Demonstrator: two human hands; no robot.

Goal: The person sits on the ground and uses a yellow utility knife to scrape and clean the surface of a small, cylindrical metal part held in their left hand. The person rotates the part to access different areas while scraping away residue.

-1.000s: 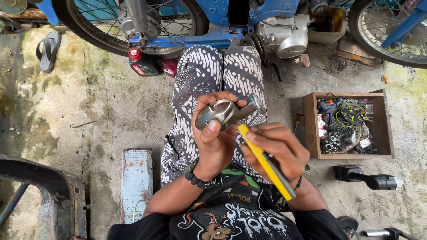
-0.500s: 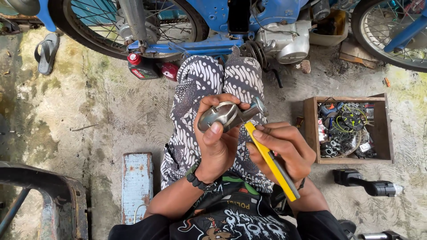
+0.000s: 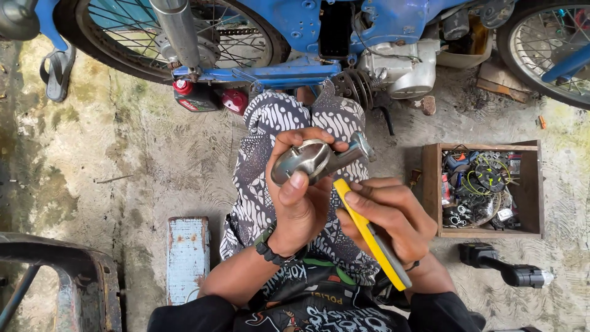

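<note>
Up over our batik-patterned lap (image 3: 270, 160), our left hand (image 3: 301, 197) grips a smooth, shiny metal part (image 3: 316, 158) (rounded head, stubby stem), its long axis pointing up-right toward the blue motorbike (image 3: 307, 24). Our right hand (image 3: 387, 218) clasps a yellow-handled tool (image 3: 369, 237), tip touching the part.

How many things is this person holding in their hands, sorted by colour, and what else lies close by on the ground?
Silver metal part, gripped in the left hand: 1
Yellow-handled tool, gripped in the right hand: 1
Wooden box of small parts: 1
Pale blue block: 1
Black power tool: 1
Total: 5
</note>
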